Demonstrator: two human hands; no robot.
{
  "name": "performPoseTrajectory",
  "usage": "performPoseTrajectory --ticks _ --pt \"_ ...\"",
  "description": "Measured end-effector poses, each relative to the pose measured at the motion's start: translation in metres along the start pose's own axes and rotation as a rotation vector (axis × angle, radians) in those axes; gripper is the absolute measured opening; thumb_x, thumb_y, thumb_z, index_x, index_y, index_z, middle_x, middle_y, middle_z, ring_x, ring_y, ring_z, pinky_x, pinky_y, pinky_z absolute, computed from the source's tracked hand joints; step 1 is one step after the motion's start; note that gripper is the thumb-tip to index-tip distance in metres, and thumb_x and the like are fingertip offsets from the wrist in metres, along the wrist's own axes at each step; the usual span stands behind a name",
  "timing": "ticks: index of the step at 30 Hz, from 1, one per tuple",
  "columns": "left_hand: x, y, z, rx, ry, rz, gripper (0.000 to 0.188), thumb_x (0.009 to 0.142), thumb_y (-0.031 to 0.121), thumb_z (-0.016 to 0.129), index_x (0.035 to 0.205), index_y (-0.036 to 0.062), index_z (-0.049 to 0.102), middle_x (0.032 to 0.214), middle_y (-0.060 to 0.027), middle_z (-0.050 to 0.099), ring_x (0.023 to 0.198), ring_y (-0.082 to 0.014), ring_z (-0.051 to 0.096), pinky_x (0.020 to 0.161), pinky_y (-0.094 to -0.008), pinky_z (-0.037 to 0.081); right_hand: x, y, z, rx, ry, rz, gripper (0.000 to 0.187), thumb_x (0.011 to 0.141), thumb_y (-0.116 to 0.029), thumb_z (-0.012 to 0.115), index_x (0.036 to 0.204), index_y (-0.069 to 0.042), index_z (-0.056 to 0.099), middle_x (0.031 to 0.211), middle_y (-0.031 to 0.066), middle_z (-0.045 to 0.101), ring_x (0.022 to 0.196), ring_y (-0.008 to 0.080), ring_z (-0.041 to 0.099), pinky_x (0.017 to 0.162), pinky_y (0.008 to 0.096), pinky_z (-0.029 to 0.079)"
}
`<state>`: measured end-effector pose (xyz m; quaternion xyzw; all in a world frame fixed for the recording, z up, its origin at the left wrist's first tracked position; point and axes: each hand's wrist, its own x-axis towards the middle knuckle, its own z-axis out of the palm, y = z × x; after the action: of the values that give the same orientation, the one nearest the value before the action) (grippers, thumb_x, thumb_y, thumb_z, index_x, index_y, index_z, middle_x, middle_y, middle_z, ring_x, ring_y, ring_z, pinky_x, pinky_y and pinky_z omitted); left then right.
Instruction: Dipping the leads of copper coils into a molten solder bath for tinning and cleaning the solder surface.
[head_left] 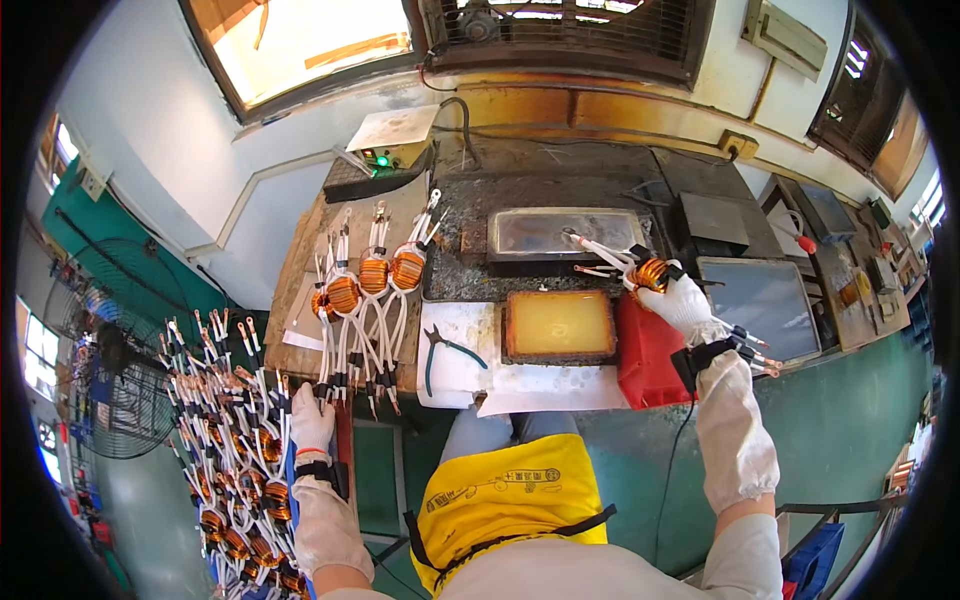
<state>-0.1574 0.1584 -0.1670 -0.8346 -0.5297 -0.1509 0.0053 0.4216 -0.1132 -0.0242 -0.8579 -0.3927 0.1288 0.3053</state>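
My right hand [686, 306], in a white glove, grips a copper-wound ring coil [652, 274] at the right of the bench. Its white leads with metal lugs reach left over the metal-lined solder pot [568, 232]; one lug is above the silvery surface. Other leads stick out behind my wrist. My left hand [311, 420], also gloved, rests low beside the bench's left corner, at the rim of a blue bin [292, 468] piled with similar coils [240, 480]. Its thumb is apart from the fingers, and no held thing shows.
Several finished-looking coils [373, 275] stand on the bench's left. Cutting pliers [450, 356] lie on white paper beside a tray of yellowish stuff [560, 324]. A red container [645, 352] stands under my right hand. A box with a green light [395, 150] sits behind; a fan [115, 350] is left.
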Motion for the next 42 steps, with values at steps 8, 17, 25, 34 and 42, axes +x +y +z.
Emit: performPoseTrajectory --ticks 8,17,25,34,42 --pt "0.026 0.052 -0.061 -0.139 -0.133 0.241 0.036 0.081 0.012 0.058 0.115 0.0023 0.054 0.114 -0.0187 0.057 0.104 -0.0384 0.054 0.088 -0.0428 0.046 0.015 0.009 0.008 -0.122 0.060 0.129 0.053 0.074 -0.047 0.068 0.105 -0.005 0.061 0.094 0.0239 0.066 0.094 0.0379 0.064 0.079 0.0417 0.051" --pt "0.015 0.026 -0.086 0.121 0.298 0.229 0.071 0.072 0.009 0.067 0.137 0.0034 0.038 0.141 -0.0212 0.038 0.127 -0.0418 0.040 0.107 -0.0464 0.033 0.004 -0.016 0.000 -0.098 0.047 0.078 0.032 0.080 -0.038 0.065 0.104 -0.017 0.069 0.090 0.0169 0.068 0.088 0.0347 0.065 0.076 0.0396 0.050" --pt "0.029 0.006 -0.065 0.058 0.416 0.178 0.077 0.067 0.012 0.070 0.137 0.0032 0.038 0.135 -0.0223 0.041 0.122 -0.0407 0.041 0.105 -0.0473 0.034 0.013 -0.005 0.006 -0.054 0.007 0.006 0.032 0.082 -0.038 0.064 0.103 -0.015 0.068 0.088 0.0158 0.068 0.085 0.0324 0.066 0.075 0.0375 0.050" --pt "0.037 -0.009 -0.045 0.061 0.594 0.003 0.066 0.071 0.011 0.069 0.132 0.0067 0.045 0.130 -0.0204 0.045 0.117 -0.0385 0.045 0.101 -0.0461 0.038 0.005 -0.035 0.003 -0.184 -0.008 0.213 0.034 0.079 -0.039 0.064 0.106 -0.019 0.068 0.092 0.0156 0.069 0.087 0.0332 0.066 0.076 0.0388 0.051" --pt "0.039 -0.009 -0.043 0.083 0.638 0.023 0.058 0.073 0.011 0.067 0.128 0.0049 0.049 0.128 -0.0175 0.047 0.113 -0.0371 0.048 0.098 -0.0455 0.040 0.004 -0.042 0.001 -0.171 -0.006 0.158 0.031 0.078 -0.032 0.063 0.103 -0.015 0.069 0.083 0.0135 0.068 0.075 0.0283 0.065 0.068 0.0369 0.050"
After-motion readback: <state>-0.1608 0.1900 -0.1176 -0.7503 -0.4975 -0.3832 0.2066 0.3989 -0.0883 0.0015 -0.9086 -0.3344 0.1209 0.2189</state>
